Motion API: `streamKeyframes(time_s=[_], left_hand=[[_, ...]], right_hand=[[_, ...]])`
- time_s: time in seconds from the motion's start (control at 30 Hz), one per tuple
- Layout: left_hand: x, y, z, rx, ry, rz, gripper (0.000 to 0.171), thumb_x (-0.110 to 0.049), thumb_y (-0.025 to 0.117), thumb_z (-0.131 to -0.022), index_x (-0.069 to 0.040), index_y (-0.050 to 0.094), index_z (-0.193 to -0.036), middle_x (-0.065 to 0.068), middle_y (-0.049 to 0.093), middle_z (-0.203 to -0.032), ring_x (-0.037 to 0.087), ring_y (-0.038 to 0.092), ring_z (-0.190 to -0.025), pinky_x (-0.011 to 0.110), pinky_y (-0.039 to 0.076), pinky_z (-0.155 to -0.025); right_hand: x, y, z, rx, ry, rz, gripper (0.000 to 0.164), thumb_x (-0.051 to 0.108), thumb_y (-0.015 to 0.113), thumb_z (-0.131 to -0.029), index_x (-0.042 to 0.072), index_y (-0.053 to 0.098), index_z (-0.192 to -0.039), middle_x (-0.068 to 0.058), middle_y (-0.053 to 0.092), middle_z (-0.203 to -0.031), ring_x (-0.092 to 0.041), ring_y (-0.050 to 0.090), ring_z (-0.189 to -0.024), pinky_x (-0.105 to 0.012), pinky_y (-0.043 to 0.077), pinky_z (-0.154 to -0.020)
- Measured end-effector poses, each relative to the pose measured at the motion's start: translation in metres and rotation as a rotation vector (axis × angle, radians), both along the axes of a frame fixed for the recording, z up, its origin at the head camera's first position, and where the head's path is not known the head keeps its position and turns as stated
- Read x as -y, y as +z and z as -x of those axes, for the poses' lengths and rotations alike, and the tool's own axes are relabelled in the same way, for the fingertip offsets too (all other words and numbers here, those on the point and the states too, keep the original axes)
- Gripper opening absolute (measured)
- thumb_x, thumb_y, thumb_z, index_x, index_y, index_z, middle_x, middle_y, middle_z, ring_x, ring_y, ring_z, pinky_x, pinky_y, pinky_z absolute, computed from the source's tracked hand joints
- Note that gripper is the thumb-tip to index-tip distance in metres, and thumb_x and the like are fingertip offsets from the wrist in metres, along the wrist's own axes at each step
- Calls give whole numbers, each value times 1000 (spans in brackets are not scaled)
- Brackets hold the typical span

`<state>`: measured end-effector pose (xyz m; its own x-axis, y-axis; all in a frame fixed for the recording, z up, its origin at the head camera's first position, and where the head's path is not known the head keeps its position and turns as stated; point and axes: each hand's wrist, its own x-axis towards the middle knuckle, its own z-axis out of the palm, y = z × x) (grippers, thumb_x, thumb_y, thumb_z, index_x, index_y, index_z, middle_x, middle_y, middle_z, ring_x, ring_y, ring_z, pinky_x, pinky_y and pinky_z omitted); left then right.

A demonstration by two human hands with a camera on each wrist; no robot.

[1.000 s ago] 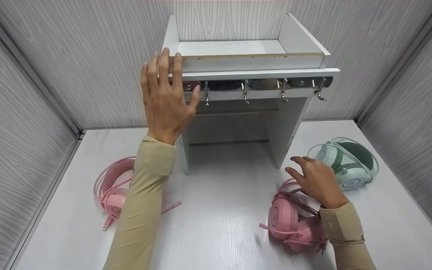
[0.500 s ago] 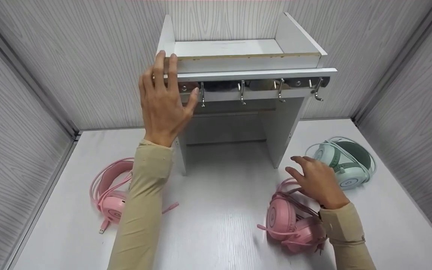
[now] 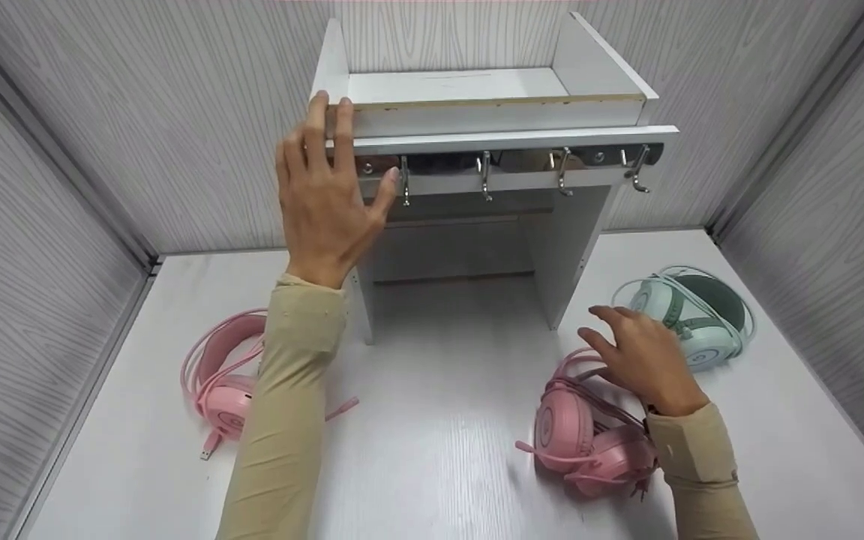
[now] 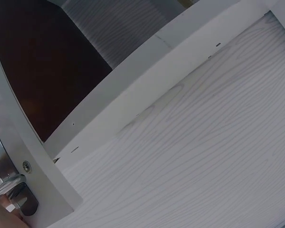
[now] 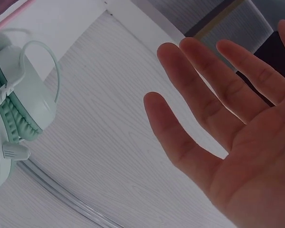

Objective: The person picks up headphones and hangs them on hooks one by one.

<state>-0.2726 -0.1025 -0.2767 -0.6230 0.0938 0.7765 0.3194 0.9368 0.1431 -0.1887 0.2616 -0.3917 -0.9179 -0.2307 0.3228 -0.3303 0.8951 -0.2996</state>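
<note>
Easy on that rack (image 3: pixel 507 116)
Your left hand (image 3: pixel 327 206) lies straight-fingered against it, so press gently; your right hand (image 3: pixel 646 361) hangs relaxed, empty.

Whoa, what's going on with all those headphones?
A person's left hand touches the left end of a white shelf with metal hooks. Their right hand, fingers out and holding nothing, is near a pink headset and a green headset. Another pink headset lies on the table, partly behind the left sleeve.
</note>
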Motion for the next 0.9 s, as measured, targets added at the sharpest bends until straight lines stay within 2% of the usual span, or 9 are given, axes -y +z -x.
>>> streamKeyframes(time_s=[0.53, 0.7, 0.9], left_hand=[[1, -1, 0, 3, 11, 13, 80, -55, 48, -99, -1, 35, -155, 24, 32, -157, 42, 37, -131, 49, 22, -116], [1, 0, -1, 20, 18, 15, 80, -56, 48, -98, -2, 33, -156, 24, 30, -159, 41, 35, -133, 49, 20, -117], [1, 0, -2, 30, 12, 1, 81, -56, 48, -98, -3, 32, -157, 22, 28, -160, 41, 34, -134, 49, 17, -118]], right_hand=[[-1, -1, -9, -10, -18, 31, 36, 21, 69, -97, -6, 69, -121, -27, 70, -113, -48, 68, -95, -62, 52, -78], [-2, 1, -15, 13, -40, 53, 39, 23, 67, -98, -6, 67, -123, -28, 69, -113, -47, 67, -97, -64, 50, -80], [-4, 2, -24, -1, -53, 85, 38, 20, 69, -96, -7, 67, -122, -29, 69, -113, -48, 67, -98, -63, 50, -81]])
